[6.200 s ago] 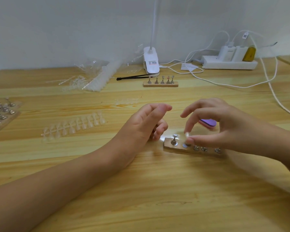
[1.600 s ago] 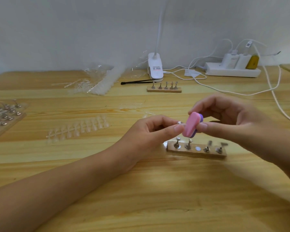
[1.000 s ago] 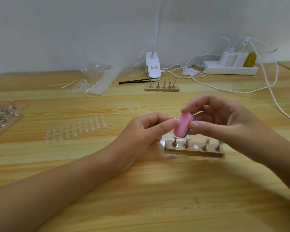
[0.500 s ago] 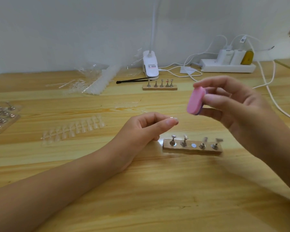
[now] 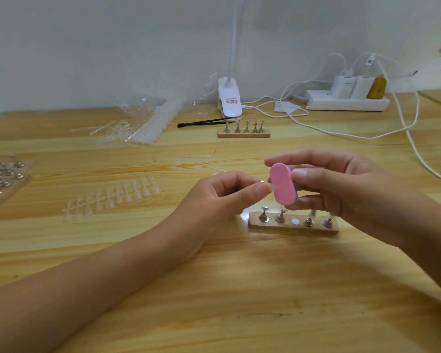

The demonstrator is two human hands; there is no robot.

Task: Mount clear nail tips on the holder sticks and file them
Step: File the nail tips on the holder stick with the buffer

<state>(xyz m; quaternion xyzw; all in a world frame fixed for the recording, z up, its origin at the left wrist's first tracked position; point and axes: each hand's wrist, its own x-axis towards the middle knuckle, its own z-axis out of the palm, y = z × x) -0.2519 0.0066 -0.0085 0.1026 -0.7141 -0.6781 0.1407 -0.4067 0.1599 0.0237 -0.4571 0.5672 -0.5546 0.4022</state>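
My left hand (image 5: 222, 200) pinches a small metal holder stick (image 5: 263, 182) between thumb and forefinger; any clear tip on it is too small to make out. My right hand (image 5: 341, 189) grips a pink oval nail file block (image 5: 282, 183) with a purple back, its pink face against the stick's end. Below both hands lies a wooden holder base (image 5: 293, 226) with several metal sticks standing in it and one bare magnet spot (image 5: 295, 221). A sheet of clear nail tips (image 5: 112, 196) lies on the table to the left.
A second wooden base with sticks (image 5: 243, 132), black tweezers (image 5: 201, 122) and a white clip lamp (image 5: 229, 103) sit at the back. Plastic bags of tips (image 5: 143, 121) lie back left, another stick tray (image 5: 0, 179) at the left edge. A power strip (image 5: 346, 103) with white cables (image 5: 413, 138) is back right.
My right hand brought the pink file back down from its raised position and set it against the stick held by my left hand. My left hand stayed nearly in place.
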